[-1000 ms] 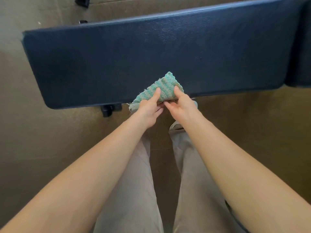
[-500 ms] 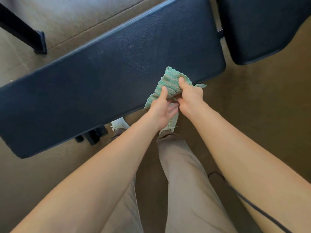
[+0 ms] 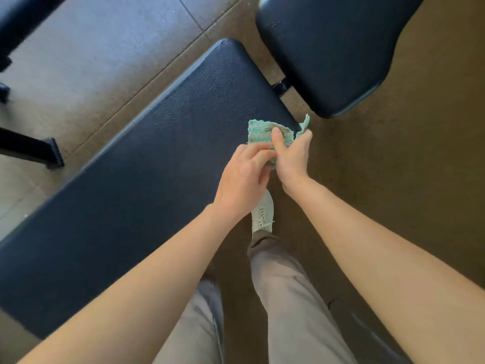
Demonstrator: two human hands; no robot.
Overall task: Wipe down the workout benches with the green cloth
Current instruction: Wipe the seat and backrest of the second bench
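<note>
both hands are on the green cloth (image 3: 265, 134), which is bunched over the near corner of the long bench pad (image 3: 147, 179), at its right end. the right hand (image 3: 291, 156) grips it with the thumb pressed on top and the fingers curled under, a loose flap of cloth sticking up past the knuckles. the left hand (image 3: 242, 177) pinches the cloth's lower edge, fingers closed on it. whether the cloth touches the pad i cannot tell. a second dark pad (image 3: 330, 53) lies just beyond the corner, apart from the first. below the hands, a pale shoe (image 3: 262, 215) stands on the brown floor (image 3: 393, 166).
</note>
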